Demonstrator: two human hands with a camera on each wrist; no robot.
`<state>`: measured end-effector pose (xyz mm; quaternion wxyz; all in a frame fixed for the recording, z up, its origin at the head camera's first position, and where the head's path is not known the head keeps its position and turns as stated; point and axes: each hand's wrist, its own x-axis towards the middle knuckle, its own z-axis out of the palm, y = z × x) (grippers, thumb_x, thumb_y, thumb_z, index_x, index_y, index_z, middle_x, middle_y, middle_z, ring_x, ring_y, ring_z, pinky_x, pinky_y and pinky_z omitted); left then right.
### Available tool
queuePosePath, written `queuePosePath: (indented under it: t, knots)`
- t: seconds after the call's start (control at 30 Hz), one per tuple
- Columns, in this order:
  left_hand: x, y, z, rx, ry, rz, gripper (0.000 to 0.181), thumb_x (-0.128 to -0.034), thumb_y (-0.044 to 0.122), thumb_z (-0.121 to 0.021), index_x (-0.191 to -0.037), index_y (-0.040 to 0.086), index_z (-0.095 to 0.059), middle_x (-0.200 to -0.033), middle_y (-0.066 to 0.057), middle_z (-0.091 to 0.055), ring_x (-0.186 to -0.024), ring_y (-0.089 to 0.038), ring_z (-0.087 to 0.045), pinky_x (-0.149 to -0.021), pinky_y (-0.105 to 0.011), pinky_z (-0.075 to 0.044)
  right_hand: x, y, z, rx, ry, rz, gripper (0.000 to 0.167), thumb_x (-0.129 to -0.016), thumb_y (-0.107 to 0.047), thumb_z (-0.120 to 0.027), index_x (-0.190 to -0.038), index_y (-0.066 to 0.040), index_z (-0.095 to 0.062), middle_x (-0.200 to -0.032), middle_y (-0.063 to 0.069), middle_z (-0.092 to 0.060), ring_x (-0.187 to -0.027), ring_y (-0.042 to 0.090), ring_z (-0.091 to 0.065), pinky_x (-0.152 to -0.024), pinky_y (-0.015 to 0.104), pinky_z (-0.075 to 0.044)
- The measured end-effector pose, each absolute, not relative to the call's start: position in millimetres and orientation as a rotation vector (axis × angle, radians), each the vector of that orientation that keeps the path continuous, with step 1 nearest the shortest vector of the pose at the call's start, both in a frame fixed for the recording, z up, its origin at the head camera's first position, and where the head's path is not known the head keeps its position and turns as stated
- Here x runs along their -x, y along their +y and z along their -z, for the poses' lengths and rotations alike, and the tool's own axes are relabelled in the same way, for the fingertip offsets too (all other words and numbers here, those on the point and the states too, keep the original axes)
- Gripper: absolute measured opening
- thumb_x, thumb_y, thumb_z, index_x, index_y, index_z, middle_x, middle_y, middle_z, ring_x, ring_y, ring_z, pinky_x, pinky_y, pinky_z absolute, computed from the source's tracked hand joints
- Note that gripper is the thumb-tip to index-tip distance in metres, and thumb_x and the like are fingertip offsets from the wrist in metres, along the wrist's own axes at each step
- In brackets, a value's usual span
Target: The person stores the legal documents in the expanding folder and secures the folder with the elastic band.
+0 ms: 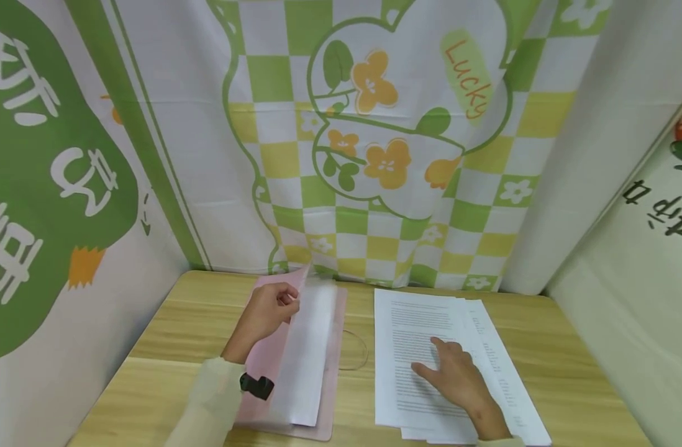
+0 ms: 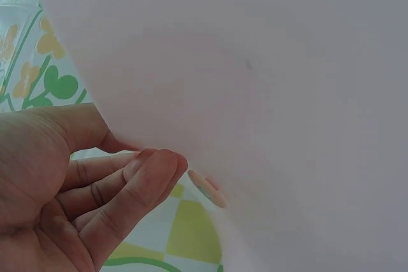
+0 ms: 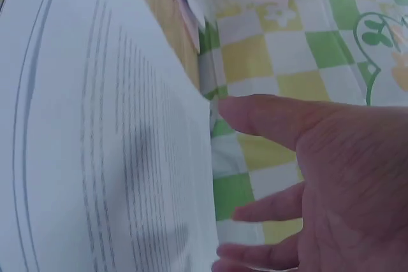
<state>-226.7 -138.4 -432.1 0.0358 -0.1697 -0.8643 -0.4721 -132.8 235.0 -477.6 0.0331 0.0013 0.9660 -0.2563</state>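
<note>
On the left of the table lies a pink folder (image 1: 338, 347) with white sheets (image 1: 307, 360) inside. My left hand (image 1: 274, 307) pinches the edge of its raised cover between thumb and fingers. In the left wrist view the pale cover (image 2: 268, 93) fills most of the picture, with a small round button (image 2: 207, 189) at its edge beside the fingertips. My right hand (image 1: 455, 372) is spread over a stack of printed papers (image 1: 413, 323), thumb and fingers apart. In the right wrist view that hand (image 3: 338, 176) holds nothing, and the printed lines show beside it.
A thin string loop (image 1: 366, 354) lies on the wooden table (image 1: 162, 347) between folder and papers. The papers overlap unevenly, fanned toward the right. A checked green and yellow curtain (image 1: 341, 236) hangs at the table's back edge, with cloth walls on both sides.
</note>
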Motion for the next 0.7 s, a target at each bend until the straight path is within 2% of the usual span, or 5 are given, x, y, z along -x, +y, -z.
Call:
queuePosePath:
  t: [0.13,0.27,0.47,0.6,0.7]
  knots:
    - [226.2,-138.8,433.6,0.515,-2.654,1.468,0.009,-0.0901,0.0,-0.068,-0.098,-0.002,-0.071,-0.071,0.001,-0.065,-0.055,-0.015,-0.065,-0.058,-0.031,-0.056,131.9,246.8,481.0,-0.097,2.967,0.688,0.1,-0.089,-0.053,-0.075,-0.143,0.022,-0.037,-0.136,0.045,-0.043,-0.122,0.06,-0.044,-0.096,0.069,-0.042]
    - [225.0,-138.2,434.3,0.511,-2.655,1.483,0.009,-0.0903,0.001,-0.067,-0.098,-0.002,-0.071,-0.071,0.001,-0.065,-0.056,-0.015,-0.065,-0.059,-0.032,-0.056,132.3,253.7,486.8,-0.146,2.935,0.666,0.111,-0.088,-0.057,-0.074,-0.143,0.028,-0.028,-0.136,0.053,-0.032,-0.128,0.07,-0.031,-0.098,0.074,-0.038]
    - [225.3,-138.0,435.3,0.509,-2.651,1.473,0.009,-0.0905,0.001,-0.067,-0.098,-0.002,-0.071,-0.071,0.001,-0.065,-0.056,-0.015,-0.065,-0.058,-0.031,-0.056,132.7,259.3,496.3,-0.189,2.893,0.681,0.114,-0.086,-0.051,-0.078,-0.145,0.027,-0.021,-0.139,0.056,-0.025,-0.13,0.072,-0.026,-0.098,0.075,-0.037]
    - [225.8,-137.4,436.3,0.526,-2.647,1.469,0.01,-0.0901,0.0,-0.067,-0.099,-0.004,-0.071,-0.07,0.001,-0.065,-0.055,-0.015,-0.065,-0.058,-0.031,-0.055,131.8,261.9,501.2,-0.212,2.863,0.703,0.11,-0.087,-0.043,-0.079,-0.148,0.025,-0.017,-0.143,0.056,-0.015,-0.133,0.073,-0.018,-0.102,0.076,-0.033]
    - [226.1,-137.0,436.9,0.534,-2.649,1.466,0.013,-0.0902,0.001,-0.067,-0.101,-0.005,-0.071,-0.071,0.002,-0.065,-0.055,-0.014,-0.065,-0.058,-0.031,-0.055,131.5,263.2,503.0,-0.217,2.867,0.696,0.11,-0.088,-0.043,-0.078,-0.147,0.026,-0.016,-0.144,0.057,-0.01,-0.133,0.074,-0.015,-0.102,0.076,-0.032]
